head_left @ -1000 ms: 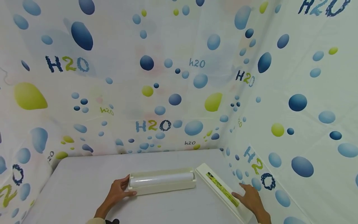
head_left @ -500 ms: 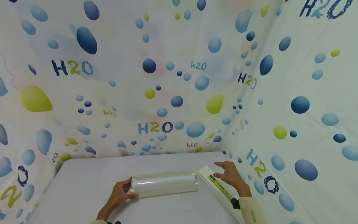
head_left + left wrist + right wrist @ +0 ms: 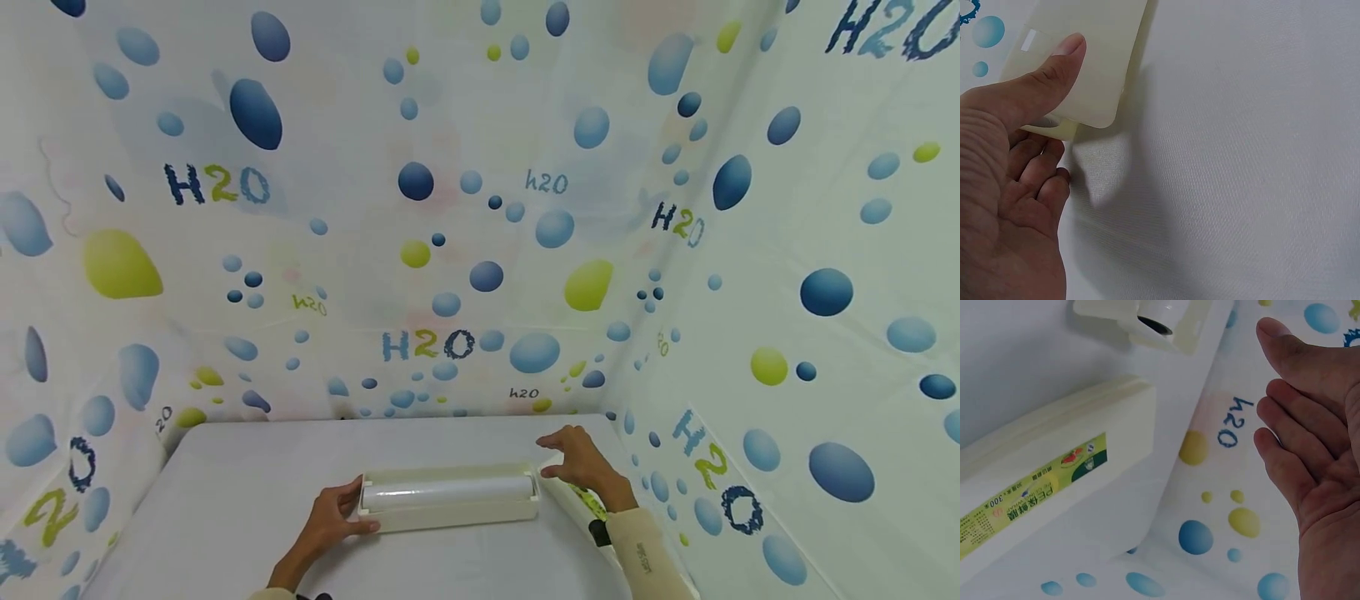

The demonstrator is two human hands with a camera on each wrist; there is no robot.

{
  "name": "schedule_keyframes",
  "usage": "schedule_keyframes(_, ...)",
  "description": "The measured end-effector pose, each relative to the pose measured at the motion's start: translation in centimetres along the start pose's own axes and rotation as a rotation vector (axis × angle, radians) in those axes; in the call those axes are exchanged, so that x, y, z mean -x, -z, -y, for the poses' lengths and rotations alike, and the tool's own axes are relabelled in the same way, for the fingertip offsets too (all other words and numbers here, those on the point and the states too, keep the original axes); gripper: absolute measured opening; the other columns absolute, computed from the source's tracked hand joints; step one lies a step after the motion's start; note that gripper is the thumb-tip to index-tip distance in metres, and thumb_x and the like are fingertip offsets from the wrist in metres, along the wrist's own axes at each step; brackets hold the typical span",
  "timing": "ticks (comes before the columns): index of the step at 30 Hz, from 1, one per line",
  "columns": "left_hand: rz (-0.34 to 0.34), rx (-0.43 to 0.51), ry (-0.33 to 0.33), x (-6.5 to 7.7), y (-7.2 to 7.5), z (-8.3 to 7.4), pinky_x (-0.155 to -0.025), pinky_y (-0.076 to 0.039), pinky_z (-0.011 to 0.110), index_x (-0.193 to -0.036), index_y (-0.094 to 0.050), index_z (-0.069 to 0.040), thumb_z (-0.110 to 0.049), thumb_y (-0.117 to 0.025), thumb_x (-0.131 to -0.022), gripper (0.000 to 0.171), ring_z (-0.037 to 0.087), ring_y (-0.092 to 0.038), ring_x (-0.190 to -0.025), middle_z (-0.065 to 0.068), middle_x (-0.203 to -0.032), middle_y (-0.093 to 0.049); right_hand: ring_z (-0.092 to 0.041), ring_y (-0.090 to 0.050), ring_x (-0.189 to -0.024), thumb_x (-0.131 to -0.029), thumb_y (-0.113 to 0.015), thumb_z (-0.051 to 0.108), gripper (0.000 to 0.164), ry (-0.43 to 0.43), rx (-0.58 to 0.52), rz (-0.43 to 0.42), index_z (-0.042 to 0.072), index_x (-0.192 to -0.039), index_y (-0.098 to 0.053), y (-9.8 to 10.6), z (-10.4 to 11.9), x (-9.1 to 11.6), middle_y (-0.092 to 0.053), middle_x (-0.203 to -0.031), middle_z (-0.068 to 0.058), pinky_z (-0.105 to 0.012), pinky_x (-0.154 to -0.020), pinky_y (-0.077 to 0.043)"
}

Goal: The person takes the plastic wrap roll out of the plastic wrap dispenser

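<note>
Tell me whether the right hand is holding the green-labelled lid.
No, the right wrist view shows the right hand empty and apart from the green-labelled lid.

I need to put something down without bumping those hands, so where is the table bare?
The table is bare left of the left hand, in a strip between the box and the curtain, and in front of the box, up to the labelled lid. It is crowded at the box's right end, with the lid close by and the right hand near both.

Roll (image 3: 450, 491) lies in box (image 3: 453, 519), left of lid (image 3: 1063, 469).
</note>
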State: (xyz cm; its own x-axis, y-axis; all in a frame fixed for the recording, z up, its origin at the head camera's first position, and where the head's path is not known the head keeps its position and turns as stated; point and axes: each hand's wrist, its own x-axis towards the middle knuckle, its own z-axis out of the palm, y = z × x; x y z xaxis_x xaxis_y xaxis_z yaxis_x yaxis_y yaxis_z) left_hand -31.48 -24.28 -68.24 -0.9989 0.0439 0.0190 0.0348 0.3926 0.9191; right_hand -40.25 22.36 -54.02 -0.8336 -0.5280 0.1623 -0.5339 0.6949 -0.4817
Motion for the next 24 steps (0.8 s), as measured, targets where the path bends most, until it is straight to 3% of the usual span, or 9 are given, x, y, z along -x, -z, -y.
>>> schedule_keyframes(6, -0.007, 0.005, 0.005, 0.2, 0.2, 0.1, -0.115, -0.057, 0.049, -0.156, -0.044, 0.016, -0.012, -0.103, -0.072, 0.106, 0.053, -0.058, -0.144, 0.034, -0.159, -0.051, -0.037, -0.082, -0.106, -0.075, -0.099, 0.005, 0.048, 0.061, 0.059, 0.056, -0.003, -0.120, -0.082, -1.6, 0.5, -1.0, -0.084, -0.117, -0.016, -0.053, -0.096, -0.068)
schedule_keyframes(16, -0.019, 0.018, -0.010, 0.2, 0.1, 0.0, -0.117, -0.056, 0.049, -0.156, -0.045, 0.015, -0.012, -0.103, -0.072, 0.105, 0.052, -0.058, -0.144, 0.034, -0.158, -0.053, -0.030, -0.074, -0.105, -0.075, -0.100, 0.008, 0.047, -0.018, 0.126, 0.145, 0.003, -0.118, -0.084, -4.7, 1.0, -2.3, -0.085, -0.113, -0.008, -0.048, -0.095, -0.064)
schedule_keyframes(24, -0.023, 0.020, 0.002, 0.2, 0.0, 0.2, -0.118, -0.055, 0.050, -0.156, -0.046, 0.015, -0.014, -0.104, -0.072, 0.106, 0.052, -0.057, -0.146, 0.032, -0.160, -0.051, -0.027, -0.071, -0.098, -0.071, -0.102, 0.006, 0.048, 0.005, 0.197, 0.188, 0.003, -0.116, -0.085, -6.4, 1.4, -2.5, -0.085, -0.110, -0.008, -0.044, -0.092, -0.064)
